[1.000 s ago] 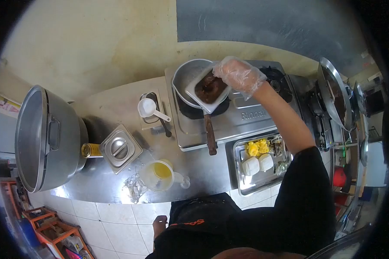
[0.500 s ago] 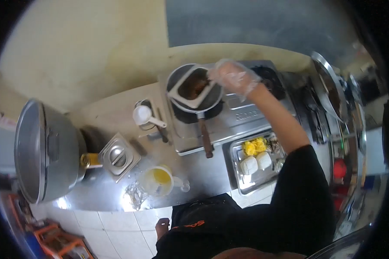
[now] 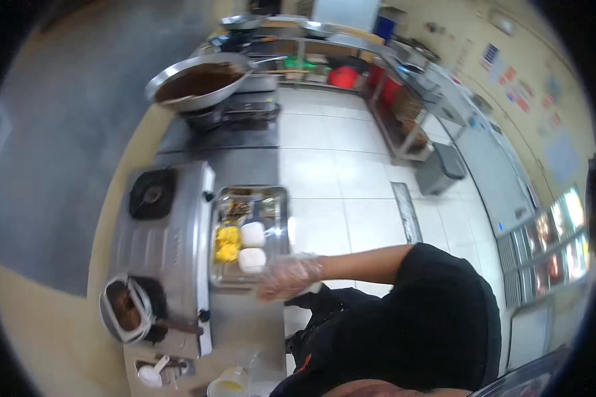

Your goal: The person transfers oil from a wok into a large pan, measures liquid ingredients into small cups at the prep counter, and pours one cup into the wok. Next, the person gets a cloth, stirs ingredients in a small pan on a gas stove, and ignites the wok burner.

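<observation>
My right hand [image 3: 290,276], in a clear plastic glove, hovers by the near corner of a metal tray [image 3: 281,231]. Its fingers point left and are smeared by motion; I see nothing clearly held in them. On the tray lie fluffy yellow food [image 3: 228,245] like scrambled egg, two white blocks [image 3: 252,246] and dark brown pieces [image 3: 238,210]. At lower left, a rectangular metal container [image 3: 144,306] with dark brown contents [image 3: 122,308] sits in a saucepan whose brown handle [image 3: 182,326] points right. My left hand is out of view.
The saucepan stands on a two-burner stove [image 3: 159,241]; its far burner [image 3: 153,193] is bare. Further off is a large wok [image 3: 202,83] with brown contents. A white scoop [image 3: 150,376] and a jug of yellow liquid [image 3: 232,382] are nearby. A grey bin [image 3: 442,170] stands on the tiled floor.
My view has swung to the right. My right hand has left the rectangular container, which stays in the saucepan, and has moved back beside the tray. My left hand has gone out of view.
</observation>
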`<state>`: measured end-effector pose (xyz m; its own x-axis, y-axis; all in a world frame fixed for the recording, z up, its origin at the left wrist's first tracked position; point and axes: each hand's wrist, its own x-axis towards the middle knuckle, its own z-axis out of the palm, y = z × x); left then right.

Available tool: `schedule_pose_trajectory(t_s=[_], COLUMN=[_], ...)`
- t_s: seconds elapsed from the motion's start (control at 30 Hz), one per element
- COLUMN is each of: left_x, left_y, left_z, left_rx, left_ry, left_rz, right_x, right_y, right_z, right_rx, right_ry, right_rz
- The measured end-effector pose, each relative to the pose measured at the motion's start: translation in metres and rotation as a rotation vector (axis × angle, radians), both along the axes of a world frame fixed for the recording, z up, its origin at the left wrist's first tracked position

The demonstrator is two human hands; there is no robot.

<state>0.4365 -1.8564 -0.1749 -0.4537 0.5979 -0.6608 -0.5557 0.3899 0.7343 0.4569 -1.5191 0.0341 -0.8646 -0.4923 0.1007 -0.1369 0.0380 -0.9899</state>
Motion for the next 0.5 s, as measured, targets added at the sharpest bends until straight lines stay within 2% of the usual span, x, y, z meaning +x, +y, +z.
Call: schedule_pose_trajectory(t_s=[0.03, 0.07, 0.1, 0.13, 0.17, 0.2, 0.23, 0.27, 0.3, 0.33, 0.4, 0.5], left_x=[0.000, 0.004, 0.010, 0.016, 0.024, 0.035, 0.050, 0.065, 0.080, 0.092, 0.119, 0.150], left_y=[0.031, 0.057, 0.084, 0.114, 0.141, 0.170, 0.202, 0.234, 0.269, 0.302, 0.376, 0.462], left_z=[0.008, 0.014, 0.020, 0.028, 0.033, 0.037, 0.043, 0.047, 0.049, 0.048, 0.051, 0.052], left_rx=[0.020, 0.036, 0.053, 0.071, 0.084, 0.089, 0.096, 0.100, 0.101, 0.100, 0.095, 0.057], left_ry=[-0.018, -0.038, -0.050, -0.074, -0.092, -0.116, -0.134, -0.160, -0.185, -0.196, -0.262, -0.358], left_rz=[-0.075, -0.111, -0.162, -0.199, -0.242, -0.271, -0.297, -0.312, -0.321, -0.326, -0.306, -0.243], right_x=[0.070, 0.142, 0.183, 0.231, 0.274, 0.342, 0.424, 0.455, 0.520, 0.587, 0.675, 0.747], right_y=[0.016, 0.029, 0.046, 0.064, 0.075, 0.099, 0.119, 0.125, 0.123, 0.123, 0.129, 0.165], right_z=[0.001, 0.002, -0.003, -0.033, -0.045, -0.127, -0.196, -0.170, -0.220, -0.261, -0.273, -0.293], right_rx=[0.501, 0.869, 0.876, 0.991, 0.909, 1.060, 1.122, 1.019, 1.144, 1.078, 0.897, 0.772], right_ry=[0.178, 0.170, -0.009, -0.049, -0.480, -0.148, -0.516, -1.242, -1.294, -1.421, -1.571, -1.537], right_rz=[-0.341, -0.608, -0.694, -0.788, -0.968, -0.926, -0.877, -0.751, -0.831, -0.855, -0.923, -0.985])
